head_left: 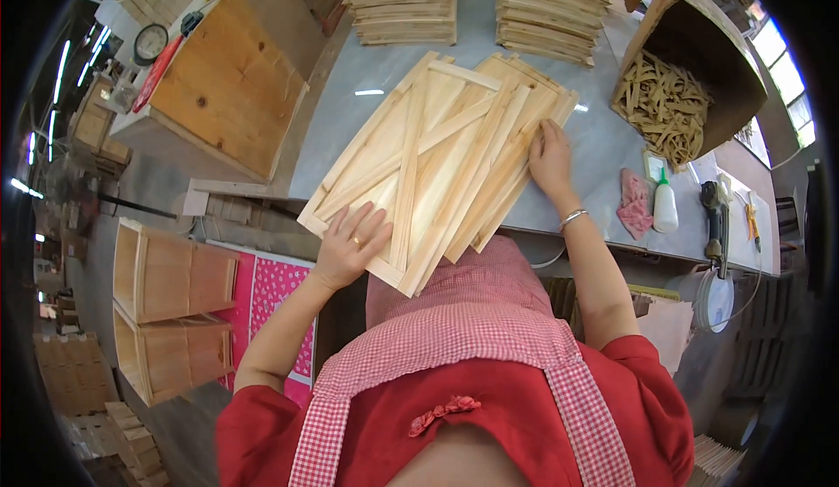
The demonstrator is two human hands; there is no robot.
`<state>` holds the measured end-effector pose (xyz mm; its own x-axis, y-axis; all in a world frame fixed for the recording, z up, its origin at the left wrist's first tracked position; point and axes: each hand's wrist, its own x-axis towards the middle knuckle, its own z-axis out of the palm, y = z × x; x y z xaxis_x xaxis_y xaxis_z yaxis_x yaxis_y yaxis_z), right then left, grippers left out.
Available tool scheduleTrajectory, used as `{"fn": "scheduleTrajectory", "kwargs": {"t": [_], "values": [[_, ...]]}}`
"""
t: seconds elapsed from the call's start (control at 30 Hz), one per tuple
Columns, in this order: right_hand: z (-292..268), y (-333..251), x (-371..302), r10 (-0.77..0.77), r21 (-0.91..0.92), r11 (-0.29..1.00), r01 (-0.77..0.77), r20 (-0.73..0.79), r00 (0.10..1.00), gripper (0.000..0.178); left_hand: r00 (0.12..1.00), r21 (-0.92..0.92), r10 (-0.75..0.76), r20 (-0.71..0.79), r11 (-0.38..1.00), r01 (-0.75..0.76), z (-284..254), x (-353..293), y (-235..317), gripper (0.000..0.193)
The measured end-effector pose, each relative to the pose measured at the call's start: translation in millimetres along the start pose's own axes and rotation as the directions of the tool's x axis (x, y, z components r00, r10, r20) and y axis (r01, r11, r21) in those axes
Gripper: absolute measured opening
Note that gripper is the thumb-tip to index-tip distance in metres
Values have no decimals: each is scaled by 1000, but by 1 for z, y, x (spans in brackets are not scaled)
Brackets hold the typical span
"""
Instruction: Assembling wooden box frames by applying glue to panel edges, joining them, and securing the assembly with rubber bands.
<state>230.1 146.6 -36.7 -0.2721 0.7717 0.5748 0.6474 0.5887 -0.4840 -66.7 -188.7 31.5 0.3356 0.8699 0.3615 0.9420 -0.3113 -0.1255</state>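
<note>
Several pale wooden panels [454, 159] lie fanned out, slanting, over the near edge of the grey worktable. The top one is a slatted frame with crossing diagonal strips. My left hand [354, 247], a ring on one finger, lies with spread fingers on its near left corner. At the right side of the fan, my right hand [551, 165] grips the edge of the lower panels, fingers bent, a bracelet on the wrist. The undersides of the panels are hidden.
Two stacks of slatted panels [398, 6] stand at the table's far side. On the right are a box of wood strips [669, 107], a pink cloth [635, 203], a white glue bottle [665, 203] and a dark power tool [717, 221]. Wooden crates [179, 273] stand at left.
</note>
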Motion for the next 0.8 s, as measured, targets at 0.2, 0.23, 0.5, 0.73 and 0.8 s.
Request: {"fn": "scheduleTrajectory", "kwargs": {"t": [0.2,0.23,0.5,0.73,0.8], "values": [[-4,2,-1,25,30,999,-26,34,999,40,916,-368,-311,-253,907,207,-35,28,-8,50],[-5,1,0,11,32,999,-12,29,1000,41,863,-523,-445,-238,808,272,-46,34,-14,45],[1,-4,-3,69,37,997,-68,-25,997,36,372,-943,-872,318,-331,29,-78,45,-56,70],[-21,6,20,245,239,942,-236,-7,970,35,392,-552,-559,731,-822,-143,12,24,9,66],[-28,6,35,182,186,969,-163,-90,979,35,366,-533,-538,759,-837,-126,26,23,26,64]]}}
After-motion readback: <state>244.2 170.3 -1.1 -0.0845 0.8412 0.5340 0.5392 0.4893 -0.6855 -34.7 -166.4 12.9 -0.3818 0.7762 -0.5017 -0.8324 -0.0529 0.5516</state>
